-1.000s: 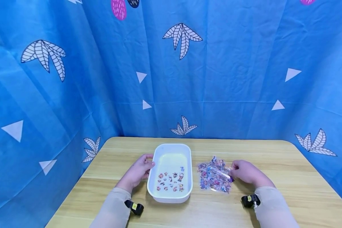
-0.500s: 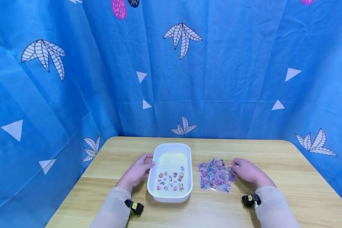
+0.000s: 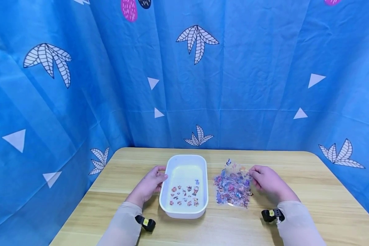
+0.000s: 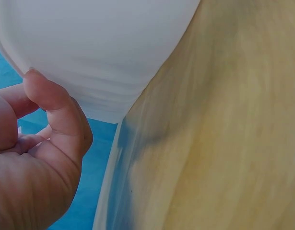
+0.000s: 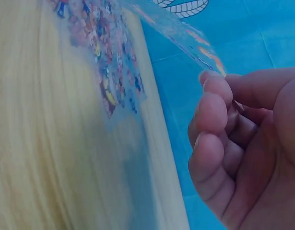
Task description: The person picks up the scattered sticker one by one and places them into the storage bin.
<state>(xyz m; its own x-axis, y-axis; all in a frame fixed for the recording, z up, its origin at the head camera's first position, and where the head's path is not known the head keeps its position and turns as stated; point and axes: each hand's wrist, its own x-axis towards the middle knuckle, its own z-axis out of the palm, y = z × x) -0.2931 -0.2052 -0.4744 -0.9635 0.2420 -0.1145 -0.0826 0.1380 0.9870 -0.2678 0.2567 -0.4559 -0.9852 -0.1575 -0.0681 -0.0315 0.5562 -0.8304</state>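
Note:
My left hand [image 3: 147, 186] grips the left rim of a white plastic tub [image 3: 184, 216], thumb on the rim and fingers at the outer side. The left wrist view shows the tub's wall [image 4: 104, 57] close to the thumb. Small colourful cartoon stickers [image 3: 189, 188] lie in the near part of the tub. To its right is a stack of clear sheets [image 3: 230, 196] covered in tiny cartoon stickers. Between thumb and forefinger, my right hand [image 3: 265, 179] pinches the edge of a clear sticker sheet [image 5: 190, 38], raised at an angle above the others.
Everything stands on a light wooden table [image 3: 227, 229]. Blue patterned cloth [image 3: 249, 85] hangs behind it and along the left side. A black camera mount [image 3: 145, 223] sits on the left wrist, another mount [image 3: 272, 215] on the right.
My right hand has moved slightly away from me, lifting a sheet's edge off the stack, and the sheet's far part has shifted outward. The left hand and tub stay put.

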